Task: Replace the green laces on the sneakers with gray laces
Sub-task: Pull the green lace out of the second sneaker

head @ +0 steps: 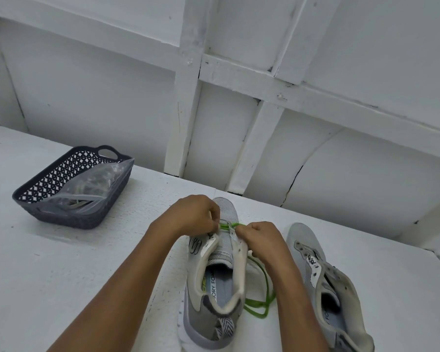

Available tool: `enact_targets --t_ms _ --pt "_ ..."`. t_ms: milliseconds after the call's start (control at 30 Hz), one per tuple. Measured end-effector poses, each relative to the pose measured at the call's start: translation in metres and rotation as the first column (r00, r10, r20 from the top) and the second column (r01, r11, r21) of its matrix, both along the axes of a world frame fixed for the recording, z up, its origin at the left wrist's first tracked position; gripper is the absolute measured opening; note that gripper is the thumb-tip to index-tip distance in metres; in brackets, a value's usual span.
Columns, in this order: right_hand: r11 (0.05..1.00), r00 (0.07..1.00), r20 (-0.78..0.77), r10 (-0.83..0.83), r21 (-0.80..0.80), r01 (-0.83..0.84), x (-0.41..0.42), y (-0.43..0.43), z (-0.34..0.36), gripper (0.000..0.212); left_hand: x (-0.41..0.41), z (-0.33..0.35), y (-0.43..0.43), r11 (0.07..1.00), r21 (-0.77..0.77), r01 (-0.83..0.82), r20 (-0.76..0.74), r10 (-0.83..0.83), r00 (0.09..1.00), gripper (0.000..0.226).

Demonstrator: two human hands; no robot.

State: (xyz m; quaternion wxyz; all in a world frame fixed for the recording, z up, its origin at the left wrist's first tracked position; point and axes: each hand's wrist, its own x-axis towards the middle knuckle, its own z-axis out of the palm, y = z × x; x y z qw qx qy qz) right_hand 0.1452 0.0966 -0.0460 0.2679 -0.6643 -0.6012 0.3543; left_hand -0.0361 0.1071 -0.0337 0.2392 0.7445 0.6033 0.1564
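Nearest the person, the heel of the shoe points back toward the body and its long axis runs straight away, toe farthest, so the eyelet rows lie lengthwise under both hands. The loose length of the green lace trails on the table below and to the right of the right fingers, beside the heel. Farther up, the left hand and right hand meet over the toe end of the tongue. The left fingers pinch one end of a short green span and the right fingers pinch the other. That span lies crosswise between them, at right angles to the shoe. The eyelets nearer than the fingers look bare, so this seems to be the last crossing. Freeing it probably means drawing the lace sideways out through an eyelet. Since the slack lies on the right, the right hand looks better placed to pull while the left steadies the upper. Just right of the right hand a second shoe lies roughly parallel, with no lace. Well left of the left fingers and farther off, a dark basket holds a clear bag with pale strands inside. These are likely the replacement laces, though too blurred to be sure. Beyond the table stands a white panelled wall.
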Motion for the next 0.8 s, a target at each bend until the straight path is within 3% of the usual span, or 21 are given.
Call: enact_targets --t_ms 67,167,300,400,467,567,633,733,800 --pt "1.000 1.000 -0.006 -0.003 0.000 0.003 0.000 -0.001 0.001 0.045 0.000 0.001 0.000 0.999 0.038 0.013 0.028 -0.014 1.000 0.006" --pt "1.000 1.000 0.005 -0.003 0.001 0.003 0.000 -0.003 0.002 0.047 -0.003 0.004 -0.001 0.996 0.086 -0.020 0.290 -0.006 0.957 0.009" --pt "1.000 1.000 -0.008 -0.007 0.009 0.007 0.001 -0.005 0.003 0.049 -0.008 0.017 -0.008 0.998 0.004 -0.058 0.726 0.037 0.687 0.014" --pt "1.000 1.000 -0.022 -0.009 0.009 0.009 0.001 -0.006 0.003 0.048 -0.012 0.025 -0.012 0.999 -0.039 -0.025 0.867 0.046 0.496 0.015" --pt "1.000 1.000 -0.012 -0.008 0.011 0.009 0.001 -0.006 0.004 0.048 -0.015 0.027 -0.012 0.997 -0.073 -0.032 0.896 0.079 0.437 0.016" --pt "1.000 1.000 0.014 0.007 0.006 -0.007 0.001 -0.005 0.005 0.045 -0.019 0.021 -0.006 0.986 -0.102 -0.131 0.845 0.155 0.511 0.017" --pt "1.000 0.999 0.031 0.016 -0.002 -0.016 0.001 -0.004 0.005 0.044 -0.019 0.019 -0.004 0.980 -0.098 -0.171 0.752 0.186 0.632 0.019" --pt "1.000 0.999 0.043 0.030 -0.001 -0.030 -0.001 -0.003 0.006 0.040 -0.018 0.013 -0.006 0.995 -0.067 -0.076 0.414 0.097 0.905 0.019" --pt "0.999 0.998 0.050 0.035 0.002 -0.035 -0.002 -0.003 0.007 0.037 -0.016 0.009 -0.006 0.993 -0.110 -0.043 0.196 0.064 0.979 0.018"
